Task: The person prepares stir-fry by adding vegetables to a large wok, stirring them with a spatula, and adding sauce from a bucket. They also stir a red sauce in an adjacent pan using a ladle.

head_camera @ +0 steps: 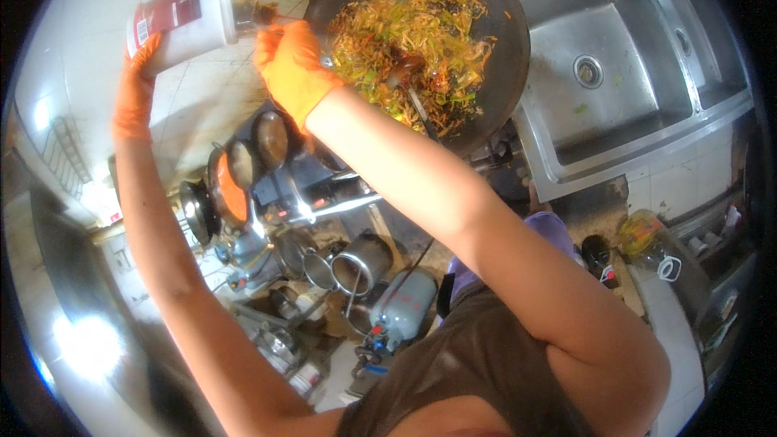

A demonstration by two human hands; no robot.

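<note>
My left hand (136, 91), in an orange rubber glove, holds up a white plastic tub (194, 36) with a red label. The tub lies tilted on its side, its mouth turned right. Just beyond that mouth my right hand (294, 67), gloved alike, has its fingers curled closed around what looks like a thin utensil (285, 16), mostly hidden by the fingers. Dark brown matter shows between tub and fingers, too blurred to name. Below and right of this hand sits a large dark wok (513, 67) of shredded vegetables (419, 30). A metal ladle (400, 73) rests in the food.
A steel double sink (607, 24) adjoins the wok on the right. Several pans (270, 139) and a bowl of orange liquid (230, 188) line the left. Below are steel pots (364, 264) and a grey gas cylinder (403, 306). Plastic bottles (658, 252) stand lower right.
</note>
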